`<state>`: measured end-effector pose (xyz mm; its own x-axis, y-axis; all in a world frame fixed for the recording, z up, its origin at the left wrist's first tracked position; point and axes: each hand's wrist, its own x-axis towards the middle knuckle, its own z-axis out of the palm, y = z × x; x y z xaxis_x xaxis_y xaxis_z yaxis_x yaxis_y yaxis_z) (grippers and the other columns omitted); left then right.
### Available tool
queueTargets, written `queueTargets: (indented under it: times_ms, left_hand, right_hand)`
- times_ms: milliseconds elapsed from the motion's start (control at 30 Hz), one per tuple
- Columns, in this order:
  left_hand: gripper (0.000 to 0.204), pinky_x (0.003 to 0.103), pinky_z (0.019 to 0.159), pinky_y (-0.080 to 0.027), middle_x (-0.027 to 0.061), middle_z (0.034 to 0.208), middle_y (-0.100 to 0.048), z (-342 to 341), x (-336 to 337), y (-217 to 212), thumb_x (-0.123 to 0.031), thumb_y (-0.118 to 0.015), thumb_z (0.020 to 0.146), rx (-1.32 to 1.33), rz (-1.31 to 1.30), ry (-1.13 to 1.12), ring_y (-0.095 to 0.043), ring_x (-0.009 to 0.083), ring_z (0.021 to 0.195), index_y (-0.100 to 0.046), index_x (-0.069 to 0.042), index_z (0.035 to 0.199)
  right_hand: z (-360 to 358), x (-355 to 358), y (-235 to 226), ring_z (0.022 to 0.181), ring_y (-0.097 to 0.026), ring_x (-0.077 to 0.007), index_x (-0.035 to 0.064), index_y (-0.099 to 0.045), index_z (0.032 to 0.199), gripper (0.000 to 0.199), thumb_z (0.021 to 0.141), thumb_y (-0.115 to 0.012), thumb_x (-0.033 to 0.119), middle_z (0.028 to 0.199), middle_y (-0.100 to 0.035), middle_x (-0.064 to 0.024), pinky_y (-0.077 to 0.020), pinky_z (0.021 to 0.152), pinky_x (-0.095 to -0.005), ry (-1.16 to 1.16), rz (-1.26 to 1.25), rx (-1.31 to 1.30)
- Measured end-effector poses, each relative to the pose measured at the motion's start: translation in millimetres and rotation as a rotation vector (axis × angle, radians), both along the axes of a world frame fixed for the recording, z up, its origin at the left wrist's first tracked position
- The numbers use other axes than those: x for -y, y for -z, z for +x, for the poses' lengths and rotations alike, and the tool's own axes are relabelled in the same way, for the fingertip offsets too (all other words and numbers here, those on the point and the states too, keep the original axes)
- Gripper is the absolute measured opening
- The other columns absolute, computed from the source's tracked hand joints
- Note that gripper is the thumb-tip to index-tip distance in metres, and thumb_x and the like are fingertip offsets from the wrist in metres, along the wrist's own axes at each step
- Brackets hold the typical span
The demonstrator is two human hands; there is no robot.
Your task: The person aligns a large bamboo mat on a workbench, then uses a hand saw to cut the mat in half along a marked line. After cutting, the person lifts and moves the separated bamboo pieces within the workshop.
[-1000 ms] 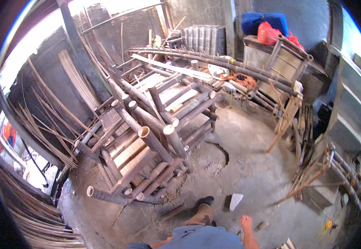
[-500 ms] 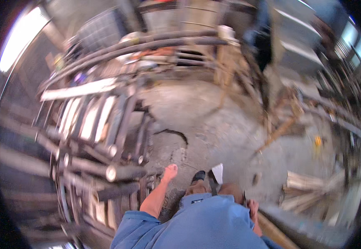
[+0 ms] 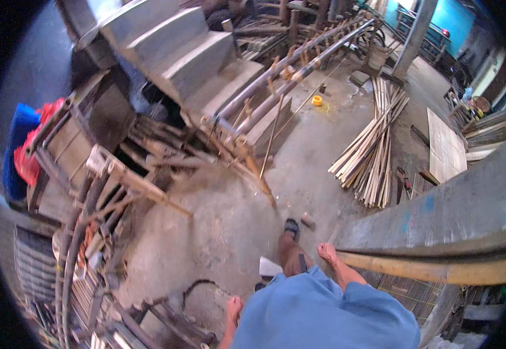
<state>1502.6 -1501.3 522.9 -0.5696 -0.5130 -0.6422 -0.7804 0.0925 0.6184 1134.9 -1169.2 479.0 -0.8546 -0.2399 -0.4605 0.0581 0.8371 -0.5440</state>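
My left hand hangs at my left side with its fingers curled in, and nothing shows in it. It is nearest to the dark curved rods on the floor. My right hand swings ahead of my body, also closed with nothing visible in it. Close by it runs a long bamboo pole beneath a grey slab; I cannot tell whether the hand touches either. A flat white piece shows beside my leg. One dark shoe is forward, near a short brownish block.
Bundled bamboo strips lie on the concrete floor, with a yellow ring-shaped thing nearby. A bamboo rack stands beside concrete steps. Wooden frames and piled sticks are at left. A pale board lies at right.
My view has turned to the right, bringing the steps and strip bundle toward the middle. My right hand has come forward from beside my hip; my left hand now sits lower in view.
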Motion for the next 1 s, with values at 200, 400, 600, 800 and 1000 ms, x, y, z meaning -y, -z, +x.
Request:
queueTargets:
  times_ms: [200,400,600,800,1000]
  left_hand:
    - [0.043,0.043,0.074,-0.052,0.0242,0.089,-0.07,-64.2,5.6,70.4,-0.038,-0.053,0.092,0.201,-0.069,0.103,-0.069,0.0307,0.083,-0.07,0.002,0.098]
    - [0.041,0.041,0.074,-0.053,0.0229,0.092,-0.071,-283.9,61.6,68.0,-0.034,-0.055,0.09,-0.041,-0.21,0.41,-0.07,0.0297,0.082,-0.071,0.002,0.102]
    - [0.038,0.037,0.08,-0.054,0.0188,0.096,-0.072,-563.2,90.6,-0.1,-0.024,-0.051,0.089,-0.077,-0.087,0.358,-0.07,0.0262,0.087,-0.069,-0.003,0.115]
    - [0.043,0.034,0.08,-0.053,0.0127,0.103,-0.072,-757.4,45.2,-53.5,-0.028,-0.051,0.093,-0.317,0.092,0.526,-0.069,0.0218,0.089,-0.061,-0.003,0.128]
    - [0.041,0.044,0.088,-0.052,0.0216,0.105,-0.07,-903.0,-7.5,-51.6,-0.029,-0.05,0.092,-0.479,0.029,0.756,-0.068,0.0383,0.097,-0.064,-0.003,0.121]
  right_hand:
    - [-112.3,40.8,-16.0,0.079,-0.065,-0.0401,0.0025,-0.067,0.087,0.034,0.088,-0.05,0.031,0.085,-0.068,-0.0233,-0.0516,0.075,-0.0446,-0.022,-0.005,0.014]
    - [-231.3,55.2,-45.7,0.069,-0.067,-0.0183,0.0024,-0.069,0.086,0.039,0.092,-0.053,0.038,0.075,-0.07,-0.0101,-0.0518,0.068,-0.0347,0.195,-0.273,-0.093]
    - [-260.6,3.7,0.6,0.061,-0.063,-0.015,0.0013,-0.069,0.08,0.035,0.093,-0.056,0.031,0.068,-0.066,-0.0059,-0.0509,0.06,-0.0312,0.417,-0.249,-0.019]
    - [-241.3,-63.0,18.4,0.071,-0.067,-0.0278,0.0061,-0.072,0.083,0.037,0.086,-0.058,0.041,0.071,-0.068,-0.0147,-0.0516,0.065,-0.0445,0.527,-0.027,0.158]
    - [-323.2,-75.0,19.4,0.075,-0.068,-0.0278,0.0065,-0.072,0.082,0.034,0.088,-0.055,0.036,0.073,-0.069,-0.0127,-0.0523,0.068,-0.044,0.179,0.386,0.263]
